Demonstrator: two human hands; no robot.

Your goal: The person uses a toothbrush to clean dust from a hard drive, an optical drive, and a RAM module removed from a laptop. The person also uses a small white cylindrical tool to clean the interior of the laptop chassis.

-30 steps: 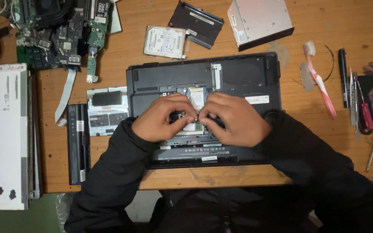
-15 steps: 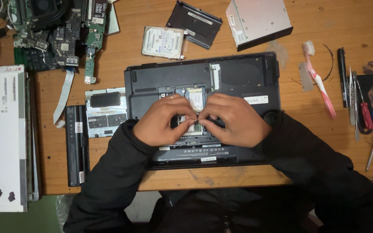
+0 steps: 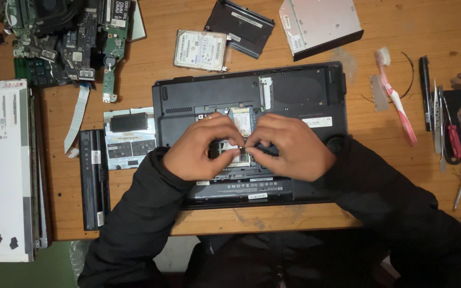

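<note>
1. Fingers (image 3: 229, 152) of both hands pinch in together over one small part in the open bay of the laptop base (image 3: 294, 96); what exactly they grip is too small to tell.
2. Left hand (image 3: 198, 152) curls in from the left, fingertips pressed down at the bay's edge, grasping rather than loose.
3. Right hand (image 3: 294, 149) mirrors it from the right, thumb and forefinger closed on a dark bit just beside the left fingertips.
4. That black laptop base lies upside down in the middle of the wooden worktop (image 3: 401, 176), its near edge at the worktop's front.
5. Just left of it, a silver cover plate (image 3: 129, 138), then a long black battery (image 3: 93, 178).
6. Further left, a white screen panel (image 3: 1, 170); above it, a heap of green circuit boards (image 3: 65, 37).
7. Behind the base: a hard drive (image 3: 200, 49), a black caddy (image 3: 239, 26), an optical drive (image 3: 320, 24).
8. Off right, a pink toothbrush (image 3: 398, 98) and a row of screwdrivers (image 3: 457, 136).
</note>
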